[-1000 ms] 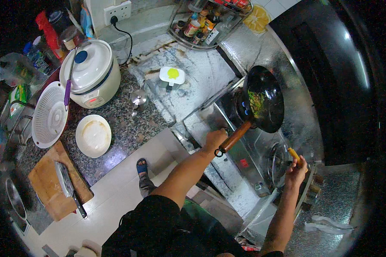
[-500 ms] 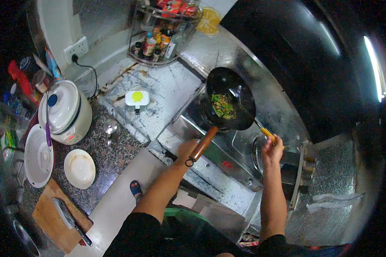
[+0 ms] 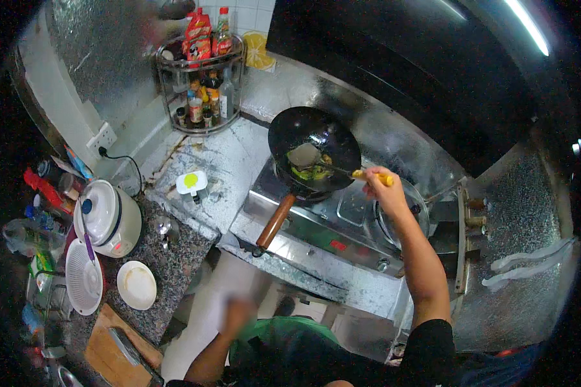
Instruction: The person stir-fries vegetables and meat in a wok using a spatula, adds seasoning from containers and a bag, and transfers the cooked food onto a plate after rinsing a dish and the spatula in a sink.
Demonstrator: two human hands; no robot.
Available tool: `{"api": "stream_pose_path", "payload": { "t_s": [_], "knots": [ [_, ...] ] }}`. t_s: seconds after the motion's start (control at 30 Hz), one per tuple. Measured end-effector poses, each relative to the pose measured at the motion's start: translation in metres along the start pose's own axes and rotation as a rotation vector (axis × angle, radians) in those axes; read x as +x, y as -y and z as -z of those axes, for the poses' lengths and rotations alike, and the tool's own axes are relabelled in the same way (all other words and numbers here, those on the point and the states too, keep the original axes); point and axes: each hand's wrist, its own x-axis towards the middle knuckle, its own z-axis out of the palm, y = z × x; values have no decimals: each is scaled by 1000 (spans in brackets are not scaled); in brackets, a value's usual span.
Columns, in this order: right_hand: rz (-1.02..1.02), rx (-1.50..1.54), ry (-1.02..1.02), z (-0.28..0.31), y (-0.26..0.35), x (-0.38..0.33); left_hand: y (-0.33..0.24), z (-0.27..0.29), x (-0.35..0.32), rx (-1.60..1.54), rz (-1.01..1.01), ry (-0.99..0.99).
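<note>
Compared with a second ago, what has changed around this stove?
The left hand has drawn back from the stove front toward the body, where it looks blurred. The right hand, still holding the yellow-handled turner, has moved in toward the wok, bringing the turner's head to the greens. The view has shifted too. The wok stays on the stove, the knife on the cutting board.

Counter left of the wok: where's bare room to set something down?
On the pale counter, between the white container, corner rack and the stove under the wok. The darker counter is crowded around the rice cooker and colander.
</note>
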Motion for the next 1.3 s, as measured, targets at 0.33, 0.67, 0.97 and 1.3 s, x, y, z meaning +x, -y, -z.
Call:
{"api": "stream_pose_path", "payload": {
  "t_s": [0.33, 0.67, 0.97, 1.3],
  "knots": [
    [-31, 150, -125, 63, -25, -55, 80, -3, -68, 77, 154, -250],
    [165, -120, 82, 30, -46, -36, 144, -31, -99, -3, 336, -204],
    [38, 224, -45, 66, -66, -54, 163, -37, -117, -148, 487, -233],
    [103, -64, 36, 57, -47, -68, 243, -47, -135, -123, 352, -364]
  ]
}}
